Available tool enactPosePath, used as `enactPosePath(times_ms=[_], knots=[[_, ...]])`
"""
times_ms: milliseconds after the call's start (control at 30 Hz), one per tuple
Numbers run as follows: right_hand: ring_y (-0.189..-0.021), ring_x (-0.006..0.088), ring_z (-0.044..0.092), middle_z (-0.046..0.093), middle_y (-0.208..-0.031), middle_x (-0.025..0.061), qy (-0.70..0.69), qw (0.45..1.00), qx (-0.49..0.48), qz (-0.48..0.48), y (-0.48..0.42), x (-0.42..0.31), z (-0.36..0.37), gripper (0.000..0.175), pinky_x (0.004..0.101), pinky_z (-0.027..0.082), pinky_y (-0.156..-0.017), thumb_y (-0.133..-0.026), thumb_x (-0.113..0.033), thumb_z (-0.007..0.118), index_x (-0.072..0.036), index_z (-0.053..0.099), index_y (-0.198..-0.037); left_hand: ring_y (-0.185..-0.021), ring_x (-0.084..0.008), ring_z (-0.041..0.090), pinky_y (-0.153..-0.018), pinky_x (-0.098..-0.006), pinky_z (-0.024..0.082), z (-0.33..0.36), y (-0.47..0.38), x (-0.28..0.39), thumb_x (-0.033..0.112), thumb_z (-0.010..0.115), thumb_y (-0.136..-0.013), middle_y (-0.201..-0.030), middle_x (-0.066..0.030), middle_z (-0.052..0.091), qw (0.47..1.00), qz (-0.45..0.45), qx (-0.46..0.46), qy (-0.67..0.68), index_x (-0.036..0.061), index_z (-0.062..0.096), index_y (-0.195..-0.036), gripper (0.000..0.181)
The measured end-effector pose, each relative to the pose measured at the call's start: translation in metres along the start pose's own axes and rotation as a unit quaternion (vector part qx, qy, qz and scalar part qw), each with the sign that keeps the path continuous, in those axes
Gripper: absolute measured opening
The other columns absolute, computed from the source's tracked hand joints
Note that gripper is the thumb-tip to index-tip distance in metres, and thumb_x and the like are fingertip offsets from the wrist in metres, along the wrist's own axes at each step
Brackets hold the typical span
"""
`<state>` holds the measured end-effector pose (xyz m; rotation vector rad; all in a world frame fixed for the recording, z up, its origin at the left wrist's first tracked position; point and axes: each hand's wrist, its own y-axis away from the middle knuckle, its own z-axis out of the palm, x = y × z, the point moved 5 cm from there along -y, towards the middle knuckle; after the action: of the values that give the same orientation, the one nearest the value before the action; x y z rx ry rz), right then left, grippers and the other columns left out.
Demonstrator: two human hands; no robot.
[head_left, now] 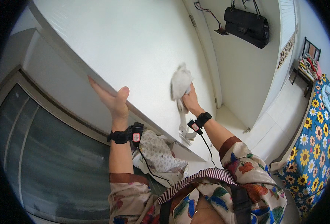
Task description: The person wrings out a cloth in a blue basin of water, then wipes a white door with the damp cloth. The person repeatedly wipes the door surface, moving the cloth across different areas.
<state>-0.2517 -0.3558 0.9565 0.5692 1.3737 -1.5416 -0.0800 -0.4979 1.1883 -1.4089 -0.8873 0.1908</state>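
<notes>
A white door (142, 47) stands ajar in front of me, its free edge running diagonally across the view. My left hand (115, 102) grips that edge, thumb on the near face and fingers behind it. Against the door's face, my right hand (191, 99) presses a bunched white cloth (181, 84), with a tail of it hanging below. A metal lever handle (188, 135) sits on the door under the cloth. Both wrists wear black straps with small cabled devices.
A black quilted handbag (246, 27) hangs at the upper right, beside wires from a wall box (221, 31). A sunflower-print cover (307, 151) drapes a bed at the right, near a chair with clothes (310, 65). Patterned fabric (160, 152) lies behind the door; a glass sliding door (61, 156) is left.
</notes>
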Motion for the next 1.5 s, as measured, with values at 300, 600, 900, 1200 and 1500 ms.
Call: enactPosePath(times_ms=[300, 600, 900, 1200, 1500], knots=[[-0.113, 0.0427, 0.058, 0.061, -0.120, 0.0266, 0.108, 0.981, 0.018, 0.160, 0.053, 0.078, -0.028, 0.060, 0.0449, 0.046, -0.098, -0.082, -0.019, 0.063, -0.003, 0.045, -0.137, -0.131, -0.0302, 0.029, -0.113, -0.0504, 0.022, 0.000, -0.002, -0.008, 0.033, 0.068, -0.062, -0.135, -0.0158, 0.031, 1.000, 0.019, 0.004, -0.005, -0.0003, 0.009, -0.153, 0.113], [-0.108, 0.0494, 0.051, 0.051, -0.115, 0.0307, 0.243, 0.969, -0.035, 0.020, 0.072, 0.070, -0.028, 0.061, 0.0505, 0.045, -0.096, -0.077, -0.009, 0.062, 0.005, 0.040, -0.132, -0.130, -0.0300, 0.029, -0.110, -0.0496, 0.025, 0.003, -0.003, -0.001, 0.038, 0.069, -0.064, -0.133, -0.0159, 0.032, 1.000, 0.011, -0.010, -0.013, -0.0003, 0.009, -0.152, 0.113], [-0.106, 0.0491, 0.051, 0.050, -0.113, 0.0303, 0.258, 0.965, -0.035, 0.036, 0.077, 0.069, -0.030, 0.054, 0.0508, 0.044, -0.096, -0.077, -0.007, 0.061, 0.006, 0.042, -0.126, -0.124, -0.0298, 0.033, -0.104, -0.0498, 0.030, 0.005, -0.002, 0.000, 0.051, 0.074, -0.068, -0.127, -0.0148, 0.033, 0.999, 0.041, -0.009, -0.011, 0.0005, 0.012, -0.150, 0.115], [-0.107, 0.0489, 0.050, 0.050, -0.114, 0.0299, 0.253, 0.965, -0.036, 0.053, 0.078, 0.070, -0.030, 0.052, 0.0508, 0.042, -0.098, -0.077, -0.008, 0.058, 0.006, 0.043, -0.125, -0.125, -0.0296, 0.033, -0.105, -0.0494, 0.030, 0.008, -0.001, 0.002, 0.051, 0.075, -0.068, -0.126, -0.0153, 0.033, 0.999, 0.028, -0.021, 0.030, 0.0004, 0.011, -0.150, 0.116], [-0.109, 0.0471, 0.050, 0.050, -0.115, 0.0287, 0.261, 0.963, -0.039, 0.053, 0.078, 0.064, -0.030, 0.052, 0.0502, 0.042, -0.098, -0.077, -0.008, 0.059, 0.005, 0.044, -0.126, -0.126, -0.0303, 0.033, -0.105, -0.0498, 0.032, 0.005, 0.001, -0.004, 0.050, 0.076, -0.067, -0.129, -0.0160, 0.032, 0.999, 0.024, -0.015, 0.030, 0.0028, 0.011, -0.151, 0.116]])
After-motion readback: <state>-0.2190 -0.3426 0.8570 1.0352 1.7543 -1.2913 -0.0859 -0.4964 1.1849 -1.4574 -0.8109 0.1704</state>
